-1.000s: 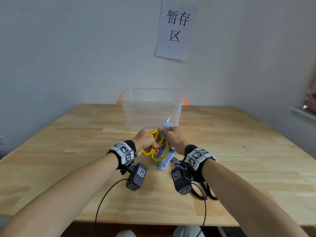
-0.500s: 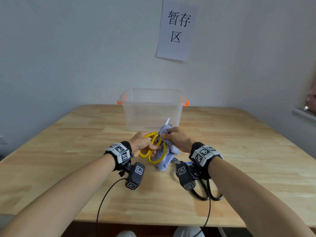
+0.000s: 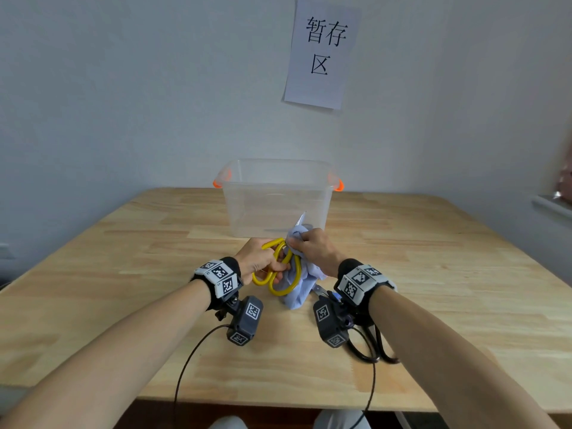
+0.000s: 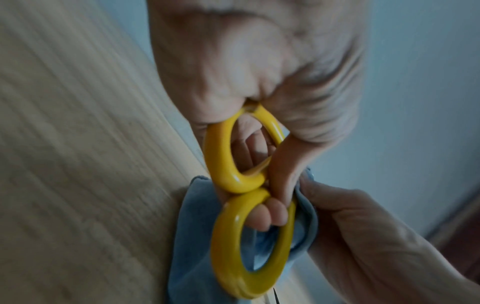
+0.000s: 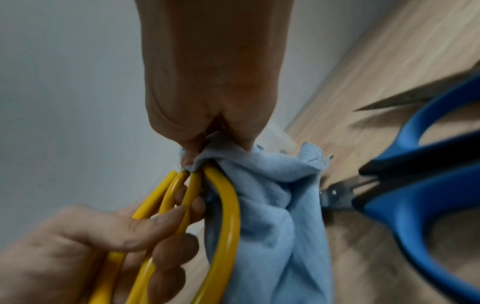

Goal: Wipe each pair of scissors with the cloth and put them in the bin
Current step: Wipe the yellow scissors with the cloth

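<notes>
From the head view, your right hand [image 3: 312, 249] has slid the cloth [image 3: 301, 286] along the blades, so the wipe of the yellow scissors [image 3: 280, 267] looks close to done. The bin [image 3: 278, 196] stands just beyond, with open counter [image 3: 448, 274] either side.

At the left wrist, your left hand [image 4: 249, 86] has fingers [image 4: 267, 214] hooked through the yellow loops.

At the right wrist, your fingers pinch the cloth round the blades; blue scissors [image 5: 420, 185] lie just beside, points bare.

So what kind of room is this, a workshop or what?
Probably a plain recording room rather than a workshop: a bare wooden table against blank walls, a paper sign in Chinese characters, one clear plastic bin, tracking wristbands.
</notes>
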A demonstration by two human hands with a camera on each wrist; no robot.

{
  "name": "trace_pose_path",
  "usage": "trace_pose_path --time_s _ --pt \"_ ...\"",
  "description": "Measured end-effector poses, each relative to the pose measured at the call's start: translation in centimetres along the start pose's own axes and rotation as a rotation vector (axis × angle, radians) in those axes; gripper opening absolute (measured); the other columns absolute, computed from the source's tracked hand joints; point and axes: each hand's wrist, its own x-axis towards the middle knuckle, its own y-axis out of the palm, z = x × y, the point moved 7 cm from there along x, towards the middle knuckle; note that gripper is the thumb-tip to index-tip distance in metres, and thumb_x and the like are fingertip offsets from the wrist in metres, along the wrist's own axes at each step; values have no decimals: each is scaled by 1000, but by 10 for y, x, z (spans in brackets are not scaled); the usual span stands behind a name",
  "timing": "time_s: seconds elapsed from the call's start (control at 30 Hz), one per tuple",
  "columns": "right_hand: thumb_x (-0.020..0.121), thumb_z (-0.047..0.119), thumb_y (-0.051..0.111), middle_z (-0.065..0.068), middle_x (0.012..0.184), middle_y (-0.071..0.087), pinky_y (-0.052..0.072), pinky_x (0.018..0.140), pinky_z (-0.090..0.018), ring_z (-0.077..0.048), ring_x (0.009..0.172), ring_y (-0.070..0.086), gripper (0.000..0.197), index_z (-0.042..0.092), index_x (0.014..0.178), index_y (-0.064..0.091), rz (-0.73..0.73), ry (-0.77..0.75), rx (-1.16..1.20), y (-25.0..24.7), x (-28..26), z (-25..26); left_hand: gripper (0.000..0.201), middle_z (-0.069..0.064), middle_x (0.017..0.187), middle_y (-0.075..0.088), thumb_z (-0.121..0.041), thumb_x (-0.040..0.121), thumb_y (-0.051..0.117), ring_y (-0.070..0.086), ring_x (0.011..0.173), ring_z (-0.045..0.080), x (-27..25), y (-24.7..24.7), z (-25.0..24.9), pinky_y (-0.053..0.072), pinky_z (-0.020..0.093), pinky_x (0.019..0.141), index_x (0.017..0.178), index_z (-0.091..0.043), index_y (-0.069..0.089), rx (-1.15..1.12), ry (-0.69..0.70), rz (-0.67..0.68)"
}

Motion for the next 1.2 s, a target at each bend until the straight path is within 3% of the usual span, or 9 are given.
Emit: trace_pose_path --time_s 0.2,0.4,0.53,0.63,0.7,0.77,0.9,1.03,1.2 --pt "98 12 60 0 64 50 40 55 -16 -9 60 47 39 14 60 55 94 -13 -70 -6 1 -2 28 13 71 61 25 79 61 58 54 26 2 -2 6 53 32 50 82 -3 63 -30 -39 26" --pt "97 11 59 -6 71 52 38 57 -21 -19 73 47 30 2 69 62 12 9 -128 -20 3 -13 25 19 76 66 23 80 61 60 51 26 1 -4 9 55 34 50 87 -1 63 -32 -40 -7" --pt "92 5 56 -14 90 64 51 75 -32 -24 88 56 12 3 86 65 -37 -11 -132 -32 -4 -12 25 21 78 67 23 81 59 58 51 28 -1 -13 4 53 33 49 82 -2 60 -37 -12 -23" --pt "96 11 56 -1 83 57 44 65 -20 -18 86 52 16 0 91 66 -10 -51 -101 -29 -10 1 25 15 68 67 24 81 59 59 49 26 -2 -12 -2 54 32 48 89 0 60 -19 8 -39" --pt "96 20 60 -4 88 59 43 71 -26 -19 85 54 25 -3 100 67 -14 -46 -103 -27 -6 4 25 8 60 65 24 81 59 59 47 24 -4 -8 -7 56 33 48 90 0 61 1 21 -44" --pt "95 22 62 -8 83 58 43 70 -32 -19 78 53 26 -3 89 67 11 -33 -111 -22 -2 5 25 7 60 65 24 80 61 60 48 25 -4 -6 -10 58 34 49 90 1 62 18 25 -46" --pt "91 13 56 -11 78 57 46 68 -39 -21 73 54 16 7 76 59 150 43 -25 -13 0 7 28 7 65 62 26 78 63 59 56 27 -4 -7 -12 58 38 52 81 -2 64 38 35 -80" --pt "92 -1 42 -10 75 53 47 68 -32 -21 68 51 23 8 73 53 354 193 376 -4 -6 11 31 7 68 61 24 77 65 61 59 21 -4 -10 -11 59 36 53 75 -7 63 102 56 -116" --pt "101 -6 37 -18 100 62 55 88 -35 -30 97 62 24 -4 95 60 556 220 553 0 -15 17 29 10 69 62 20 77 68 63 59 26 -5 -13 -11 59 38 56 74 -9 64 130 63 -136"
